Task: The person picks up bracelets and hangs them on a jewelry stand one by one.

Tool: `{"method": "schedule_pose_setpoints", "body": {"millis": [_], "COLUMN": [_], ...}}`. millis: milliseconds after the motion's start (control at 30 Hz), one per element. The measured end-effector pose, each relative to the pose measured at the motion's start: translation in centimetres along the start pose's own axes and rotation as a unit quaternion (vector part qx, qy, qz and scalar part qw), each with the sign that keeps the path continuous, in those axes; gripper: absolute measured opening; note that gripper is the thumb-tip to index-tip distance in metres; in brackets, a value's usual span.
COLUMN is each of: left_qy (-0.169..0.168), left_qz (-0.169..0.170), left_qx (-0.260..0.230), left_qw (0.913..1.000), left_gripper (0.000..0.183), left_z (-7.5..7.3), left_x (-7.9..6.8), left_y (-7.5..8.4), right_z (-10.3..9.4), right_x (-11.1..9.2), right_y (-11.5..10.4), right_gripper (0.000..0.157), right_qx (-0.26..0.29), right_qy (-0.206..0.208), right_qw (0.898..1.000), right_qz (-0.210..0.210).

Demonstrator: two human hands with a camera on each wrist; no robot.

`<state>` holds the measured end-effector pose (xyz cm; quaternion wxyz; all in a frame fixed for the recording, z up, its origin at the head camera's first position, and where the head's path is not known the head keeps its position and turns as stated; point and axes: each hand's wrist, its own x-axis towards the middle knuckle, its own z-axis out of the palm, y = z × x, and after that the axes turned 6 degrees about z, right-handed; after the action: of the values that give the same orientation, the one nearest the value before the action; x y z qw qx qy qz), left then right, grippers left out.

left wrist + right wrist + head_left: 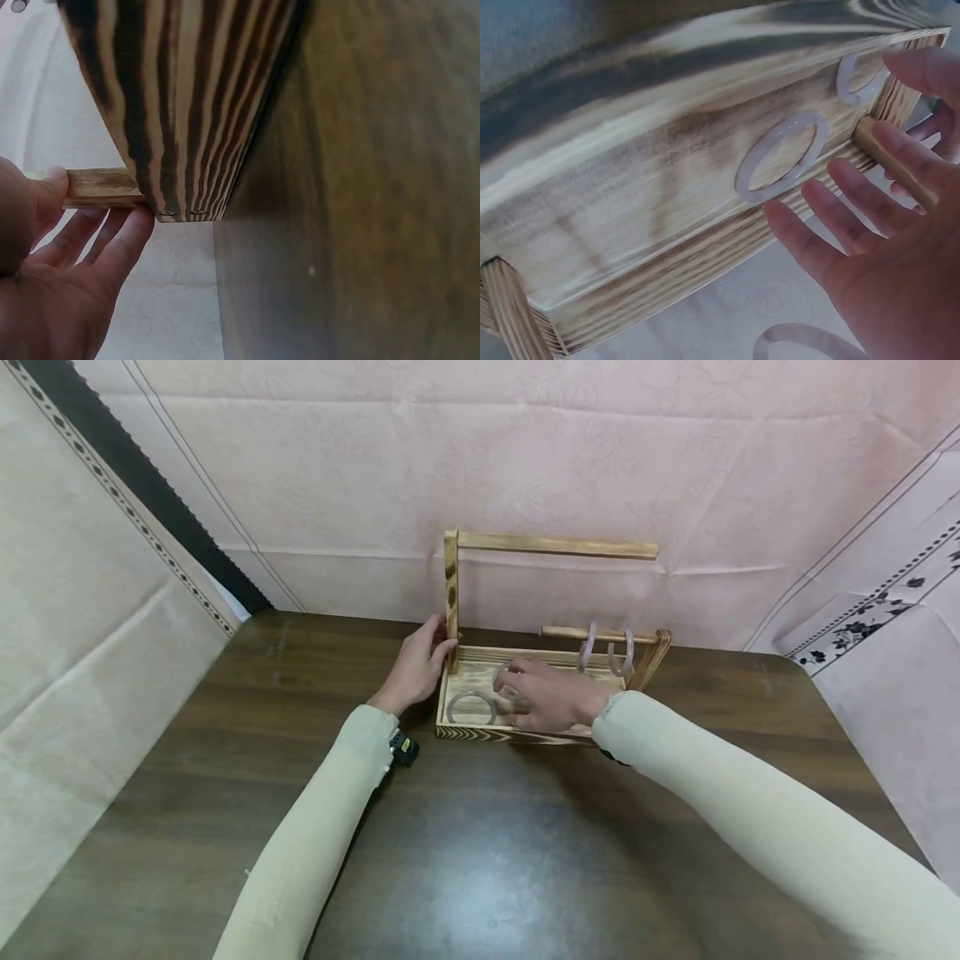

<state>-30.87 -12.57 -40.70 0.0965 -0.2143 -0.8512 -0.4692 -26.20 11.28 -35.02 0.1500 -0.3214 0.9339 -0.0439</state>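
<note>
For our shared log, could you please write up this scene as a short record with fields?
Tray: wooden, on a dark table
Lying rings: two, on the tray's floor
Hung rings: two, on the lower bar
Upper bar: at the top of the tall post
Left hand: grips the tall post near its foot
Right hand: over the tray; contact with the lying rings unclear

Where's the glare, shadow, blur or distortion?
Head: glare whitens the wooden tabletop, shadow lies below the right sleeve; left wrist: tabletop grain looks soft, stripes on the wooden tray sharper; right wrist: the tray's long edge looks bowed, shadows cross its floor.
</note>
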Motion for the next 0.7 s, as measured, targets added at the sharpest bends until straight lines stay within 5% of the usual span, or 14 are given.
{"method": "schedule_pose_setpoints", "body": {"millis": [700], "left_qy": [-0.009], "left_qz": [-0.002], "left_qx": [-0.011], "left_qw": [0.9999], "left_gripper": [0.039], "left_z": [0.0], "left_x": [0.0], "left_y": [-0.4], "right_z": [0.8], "right_x": [2.7], "right_y": [1.2], "right_gripper": [0.062], "right_qx": [-0.005], "right_qy": [-0.025], "right_qw": [0.998], "right_qz": [0.053]}}
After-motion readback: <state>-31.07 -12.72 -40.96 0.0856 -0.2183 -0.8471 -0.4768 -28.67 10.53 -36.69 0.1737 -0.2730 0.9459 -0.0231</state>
